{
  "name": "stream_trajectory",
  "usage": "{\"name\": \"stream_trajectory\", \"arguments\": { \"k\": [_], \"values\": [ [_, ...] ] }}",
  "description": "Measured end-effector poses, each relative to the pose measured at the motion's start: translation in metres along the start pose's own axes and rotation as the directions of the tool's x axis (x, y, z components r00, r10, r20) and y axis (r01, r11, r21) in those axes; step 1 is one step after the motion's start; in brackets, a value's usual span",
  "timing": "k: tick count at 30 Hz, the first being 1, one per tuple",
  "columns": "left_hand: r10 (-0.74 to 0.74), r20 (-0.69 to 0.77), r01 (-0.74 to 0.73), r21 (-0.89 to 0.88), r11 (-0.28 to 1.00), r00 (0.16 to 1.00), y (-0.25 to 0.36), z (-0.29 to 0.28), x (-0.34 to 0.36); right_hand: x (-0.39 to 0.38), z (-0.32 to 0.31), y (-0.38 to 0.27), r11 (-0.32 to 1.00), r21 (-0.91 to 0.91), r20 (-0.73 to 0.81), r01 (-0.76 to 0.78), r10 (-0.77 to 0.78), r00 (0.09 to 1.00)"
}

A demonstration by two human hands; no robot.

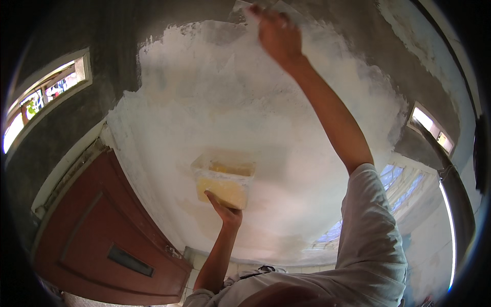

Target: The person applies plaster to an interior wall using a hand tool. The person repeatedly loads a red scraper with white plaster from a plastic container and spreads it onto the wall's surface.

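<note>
My left hand [225, 210] supports a yellowish plastic tub [221, 190] from underneath, its thumb on the tub's side; pale material smears the rim. My raised right hand [279, 36], blurred, grips what looks like a flat, pale scraper blade [240, 11] against the wall at the top of the view. Around them spreads a broad patch of white coating [204, 92] with ragged edges, bordered by bare grey plaster [115, 46] above and at the sides.
A red-brown door [87, 220] stands at lower left. Small windows sit at left [46, 97] and right [429, 125], with a barred window [396, 187] behind my right arm. A dark vertical post [458, 210] runs down the right side.
</note>
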State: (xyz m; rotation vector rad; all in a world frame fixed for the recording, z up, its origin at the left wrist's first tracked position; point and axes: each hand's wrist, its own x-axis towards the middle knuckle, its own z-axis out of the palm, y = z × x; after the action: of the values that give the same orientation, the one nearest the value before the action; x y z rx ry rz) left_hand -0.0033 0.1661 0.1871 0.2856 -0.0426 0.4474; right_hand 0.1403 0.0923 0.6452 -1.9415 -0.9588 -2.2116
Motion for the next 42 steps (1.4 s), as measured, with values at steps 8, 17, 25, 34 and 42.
{"name": "stream_trajectory", "arguments": {
  "k": [8,17,25,34,42],
  "values": [
    [-0.032,-0.024,0.031,-0.047,0.998,0.999,-0.024,0.008,-0.005,-0.055,0.082,-0.103,0.906,-0.252,0.246,0.340,-0.280,0.928],
    [0.034,0.022,-0.033,-0.046,0.998,0.999,-0.009,0.003,-0.013,0.004,0.024,-0.040,0.969,0.017,0.108,0.248,-0.248,0.963],
    [-0.017,0.018,0.018,-0.069,0.997,1.000,-0.030,0.012,-0.005,-0.047,0.091,-0.087,0.875,-0.257,0.139,0.410,-0.386,0.912],
    [-0.003,0.018,0.003,-0.040,0.999,1.000,-0.021,0.007,-0.020,-0.042,0.034,-0.084,0.915,0.338,0.391,0.223,-0.351,0.851],
    [0.011,-0.061,-0.012,-0.022,1.000,0.998,-0.015,-0.005,-0.023,-0.031,0.042,-0.045,0.929,-0.360,0.322,0.089,0.034,0.946]
  ]
}}
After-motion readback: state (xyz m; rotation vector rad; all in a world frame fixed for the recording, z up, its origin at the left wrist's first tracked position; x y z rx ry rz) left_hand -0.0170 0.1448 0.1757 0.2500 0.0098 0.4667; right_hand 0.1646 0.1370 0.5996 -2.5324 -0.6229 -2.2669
